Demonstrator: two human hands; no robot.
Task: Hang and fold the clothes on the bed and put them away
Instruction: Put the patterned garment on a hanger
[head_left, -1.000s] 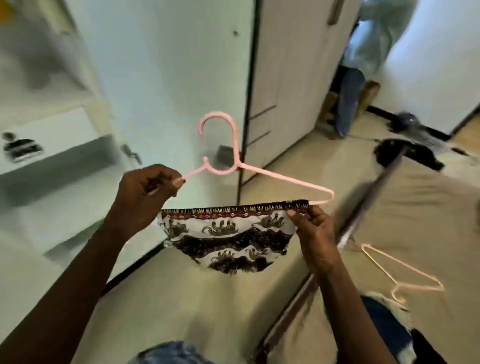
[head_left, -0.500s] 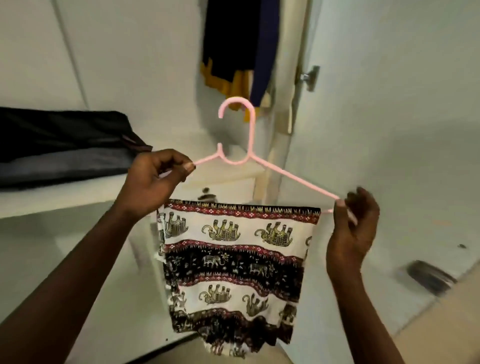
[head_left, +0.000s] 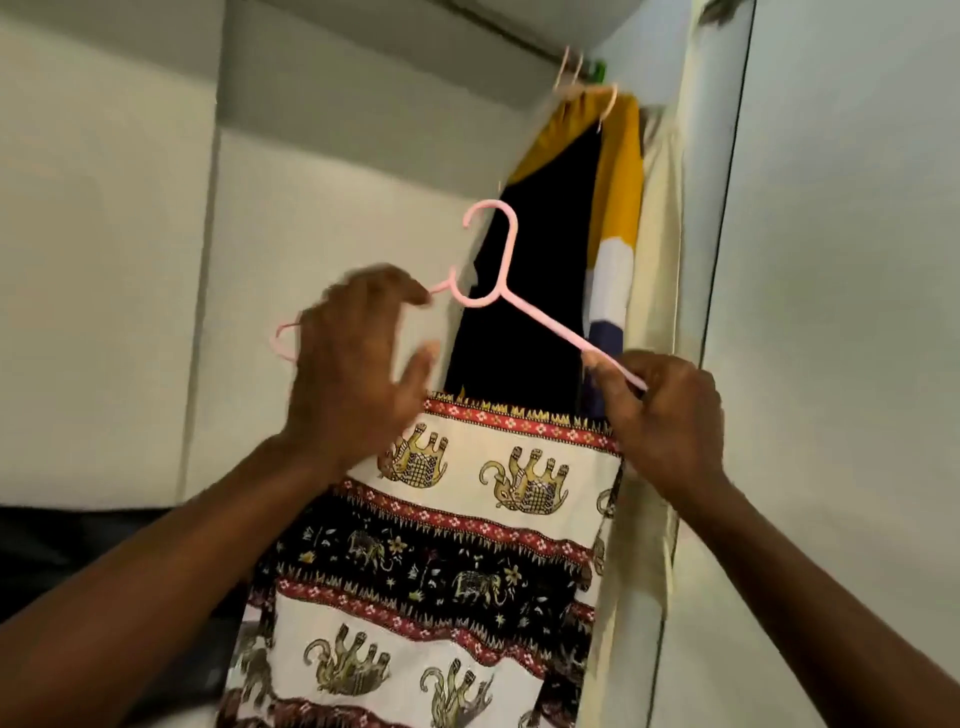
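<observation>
The cloth (head_left: 467, 519), elephant-printed, hangs limp over the bar of a pink hanger (head_left: 540, 322) held up inside the wardrobe (head_left: 363, 182). It looks light and soft and would likely slide if the bar tips, so the stiff hanger is the better thing to hold. The right hand (head_left: 670, 421) pinches the hanger's right arm near its end. The left hand (head_left: 353, 374), blurred, has its fingers spread in front of the left arm and seems to hold nothing. A dark garment (head_left: 540, 291) hangs just behind.

Home bedroom: open wardrobe (head_left: 363, 156), hung clothes (head_left: 613, 197) on hangers (head_left: 582, 83).
</observation>
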